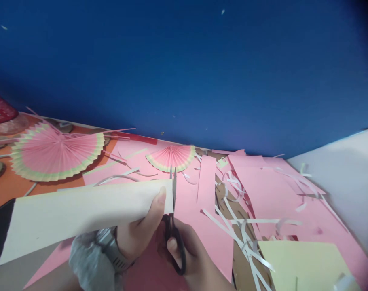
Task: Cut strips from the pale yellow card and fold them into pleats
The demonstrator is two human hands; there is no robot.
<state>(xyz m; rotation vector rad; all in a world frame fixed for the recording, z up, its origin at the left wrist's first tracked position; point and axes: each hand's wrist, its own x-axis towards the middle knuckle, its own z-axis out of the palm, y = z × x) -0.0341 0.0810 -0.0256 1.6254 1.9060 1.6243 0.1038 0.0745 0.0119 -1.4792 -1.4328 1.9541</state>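
Observation:
A long cream paper strip (81,206) stretches from the left to the middle, its right end pinched under the thumb of my left hand (141,234). My right hand (191,254) grips black-handled scissors (179,246) by the loops. The blades point up, away from me, at the right end of the strip. Beyond them lies a small pleated paper fan (172,157), pink with a pale yellow-green rim. A larger fan (59,151) of the same colours lies at the left.
Pink paper sheets (271,194), curled white offcuts (250,246) and a pale yellow sheet (308,262) cover the right side. A red-labelled container (0,109) stands far left. Behind rises a blue wall (184,72), with a white surface (347,182) at right.

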